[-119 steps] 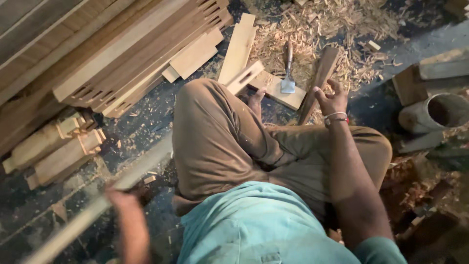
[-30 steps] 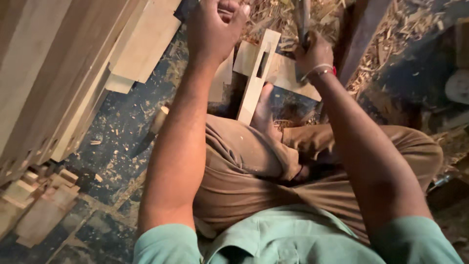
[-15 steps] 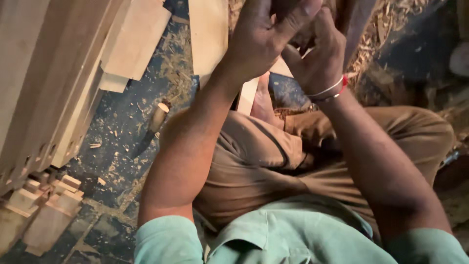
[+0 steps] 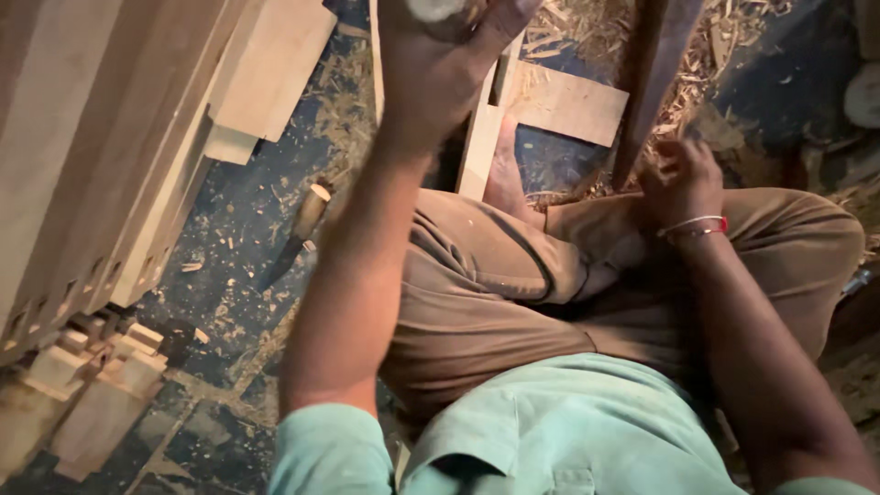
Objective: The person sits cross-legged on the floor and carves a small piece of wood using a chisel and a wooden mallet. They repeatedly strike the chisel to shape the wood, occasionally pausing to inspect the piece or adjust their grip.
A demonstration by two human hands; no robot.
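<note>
Centrally, a pale wooden batten, long and square-edged, is laid on the floor running away from the seated person, a bare foot being pressed on its near end. A flat rectangular board of the same pale wood is seen just beside it on the right, touching or overlapping it.

The left hand is raised at the far edge of the view, closed around a rounded light-coloured object that is cut off by the frame; what it is cannot be told. The right hand is held low beside the right knee, fingers curled, just next to a dark, rough plank that leans upward; whether the plank is gripped cannot be told. Thin bangles and a red thread are worn at that wrist.

Curly shavings are heaped at the far side. A chisel with a wooden handle is left on the dark, chip-strewn floor to the left. Smooth stacked planks fill the far left, notched offcuts lying nearer.
</note>
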